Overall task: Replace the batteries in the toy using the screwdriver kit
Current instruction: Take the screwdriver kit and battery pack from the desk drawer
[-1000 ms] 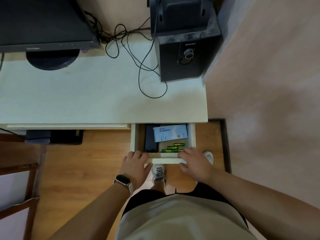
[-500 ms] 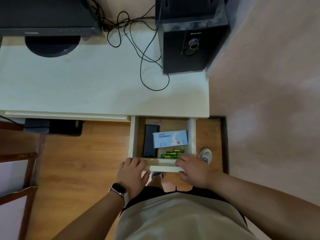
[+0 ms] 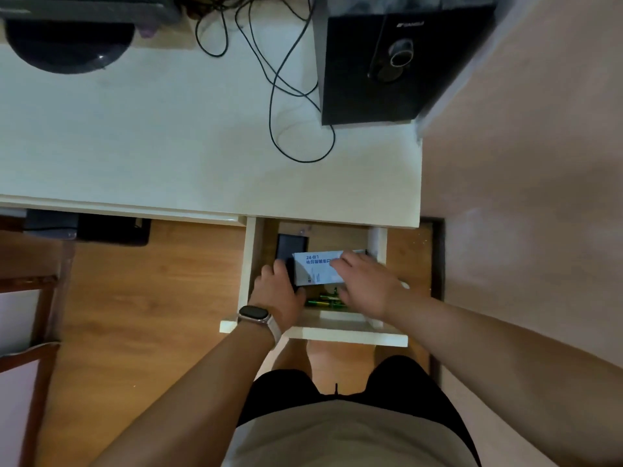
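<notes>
head view, steeply down, over drawer (image 3: pixel 313 326)

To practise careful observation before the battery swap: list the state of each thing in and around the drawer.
drawer: pulled open.
white box: flat inside, right hand on it.
black case: flat inside, left hand on it.
batteries: loose, near the front.
Both grips: unclear.

White kit box (image 3: pixel 312 272), green batteries (image 3: pixel 322 301), in drawer (image 3: pixel 337 333)
</notes>
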`<state>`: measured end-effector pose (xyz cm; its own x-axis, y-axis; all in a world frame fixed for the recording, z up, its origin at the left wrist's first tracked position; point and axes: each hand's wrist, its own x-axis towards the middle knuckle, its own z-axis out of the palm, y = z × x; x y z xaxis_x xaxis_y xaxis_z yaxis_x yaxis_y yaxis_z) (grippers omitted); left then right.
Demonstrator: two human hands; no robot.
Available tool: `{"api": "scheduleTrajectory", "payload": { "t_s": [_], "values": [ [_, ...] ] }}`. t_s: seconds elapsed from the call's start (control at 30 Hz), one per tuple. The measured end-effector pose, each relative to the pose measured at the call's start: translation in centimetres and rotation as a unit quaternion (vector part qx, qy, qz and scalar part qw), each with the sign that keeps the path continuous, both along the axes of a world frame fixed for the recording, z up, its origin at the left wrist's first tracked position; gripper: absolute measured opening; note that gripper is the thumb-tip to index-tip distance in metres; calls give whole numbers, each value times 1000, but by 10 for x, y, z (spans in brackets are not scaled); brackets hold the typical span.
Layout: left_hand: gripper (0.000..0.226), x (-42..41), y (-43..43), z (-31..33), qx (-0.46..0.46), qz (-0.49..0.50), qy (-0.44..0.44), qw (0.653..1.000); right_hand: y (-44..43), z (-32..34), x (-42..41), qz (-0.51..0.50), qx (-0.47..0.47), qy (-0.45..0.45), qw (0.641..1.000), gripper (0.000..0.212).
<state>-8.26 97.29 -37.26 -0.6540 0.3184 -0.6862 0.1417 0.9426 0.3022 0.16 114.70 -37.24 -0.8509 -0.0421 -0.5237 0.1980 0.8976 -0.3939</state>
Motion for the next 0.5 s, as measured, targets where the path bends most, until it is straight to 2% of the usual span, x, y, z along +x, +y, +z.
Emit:
{"api": "scheduleTrajectory", "payload": {
  "t_s": [0.13, 0.23, 0.5],
  "values": [
    [82, -7, 5, -22, -38, 3, -26, 999, -4, -17, -14, 29, 49, -19, 998, 71],
    [93, -10, 6, -33, -65, -2, -45, 997, -8, -29, -21, 36, 71, -22, 997, 80],
    [87, -13, 6, -47, -79, 28, -29, 996, -10, -43, -28, 27, 103, -14, 994, 79]
  ]
}}
